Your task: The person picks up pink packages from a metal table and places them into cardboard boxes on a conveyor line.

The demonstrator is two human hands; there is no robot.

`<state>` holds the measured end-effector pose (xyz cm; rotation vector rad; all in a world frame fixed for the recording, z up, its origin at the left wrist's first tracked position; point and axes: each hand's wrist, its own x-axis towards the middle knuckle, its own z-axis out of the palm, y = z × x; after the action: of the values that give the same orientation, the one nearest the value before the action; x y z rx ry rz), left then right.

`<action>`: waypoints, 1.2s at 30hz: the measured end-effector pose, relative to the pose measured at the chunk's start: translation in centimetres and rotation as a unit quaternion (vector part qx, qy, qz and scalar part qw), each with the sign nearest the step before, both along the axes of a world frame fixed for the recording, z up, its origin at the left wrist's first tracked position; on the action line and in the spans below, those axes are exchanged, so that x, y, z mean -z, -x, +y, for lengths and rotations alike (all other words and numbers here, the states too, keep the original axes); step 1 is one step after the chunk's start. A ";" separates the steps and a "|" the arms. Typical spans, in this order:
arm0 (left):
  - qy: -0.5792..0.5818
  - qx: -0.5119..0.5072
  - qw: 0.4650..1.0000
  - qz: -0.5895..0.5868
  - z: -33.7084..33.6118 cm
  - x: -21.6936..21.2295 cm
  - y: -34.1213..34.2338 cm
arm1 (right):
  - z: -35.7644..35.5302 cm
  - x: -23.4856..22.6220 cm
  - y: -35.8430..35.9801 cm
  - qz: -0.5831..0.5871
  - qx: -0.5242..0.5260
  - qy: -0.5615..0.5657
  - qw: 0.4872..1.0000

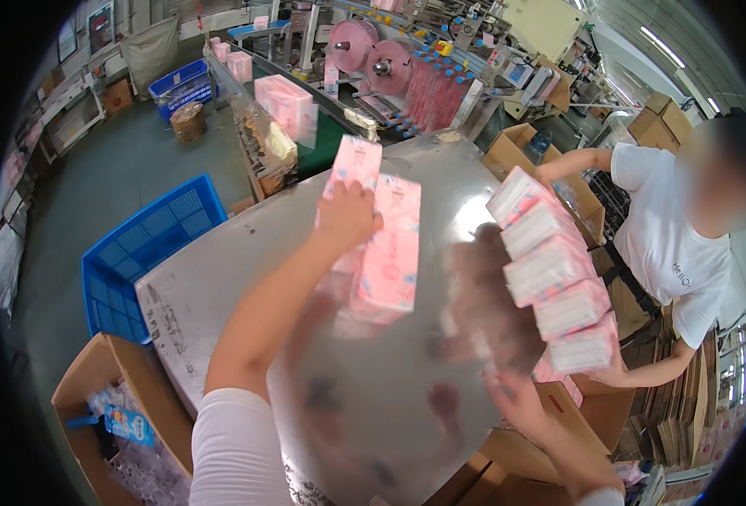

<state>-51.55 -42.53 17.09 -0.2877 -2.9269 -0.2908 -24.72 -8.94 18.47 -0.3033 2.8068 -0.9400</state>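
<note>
Two forearms reach over the metal table [238,253] from its near side, the right one showing only a scrap of sleeve before the lower edge cuts it off. The right hand [512,396] lies at the table's right near edge, fingers pointing away; motion blur softens it, so I cannot tell how wide its fingers stand or whether it touches anything. At the table's left near corner is an open cardboard box [149,384] with clear plastic film inside, partly cut off by the picture's dark rim.

Over the table's middle, the left hand [352,215] is palm down at the end of a slanting arm, fingers closed round the left pink pack [358,156], thumb toward the right pink pack [394,253] just beside it. The left pack's lower part is hidden by the hand and wrist; both packs' near ends merge with smeared reflections, so contact with the table is unclear.

At the table's right side a co-worker [668,236] holds a row of pink-and-white packs [550,266], the fingers partly hidden behind it. Beyond the table's far edge, a green conveyor [318,158] carries more packs, and large pink rolls [352,44] stand partly covered by machinery
</note>
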 end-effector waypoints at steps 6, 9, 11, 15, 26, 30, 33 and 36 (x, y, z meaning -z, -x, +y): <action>0.043 0.041 0.995 0.082 0.7 -0.6 -18.8 | -14.4 3.7 12.6 -0.232 0.096 0.403 0.880; 0.037 0.031 0.998 0.036 -5.6 -2.8 -27.3 | -20.2 3.9 8.1 -0.280 0.000 0.410 0.868; 0.012 0.000 0.999 -0.050 -10.2 -3.7 -31.7 | -23.1 2.1 7.6 -0.328 -0.131 0.347 0.869; 0.041 -0.106 0.993 -0.006 -15.6 -4.4 -34.8 | -27.3 -0.1 15.8 0.201 -0.341 0.021 0.918; 0.016 -0.034 0.999 0.007 -13.3 -1.9 -33.9 | -20.8 -0.1 20.5 0.007 -0.063 -0.201 0.977; -0.016 0.015 0.999 -0.044 -12.8 -2.3 -36.0 | -23.1 -1.4 4.7 -0.054 -0.206 -0.157 0.964; 0.003 0.026 0.998 -0.065 -13.3 -3.0 -36.6 | -21.4 -0.3 2.5 -0.120 -0.272 -0.033 0.954; -0.003 0.028 0.998 -0.057 -14.0 -2.9 -37.4 | -21.4 -3.1 6.5 -0.209 -0.192 0.039 0.958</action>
<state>-14.11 -56.58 19.95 -0.3630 -3.0325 -0.3345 -31.21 -30.32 21.57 -0.5626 2.2236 -0.8976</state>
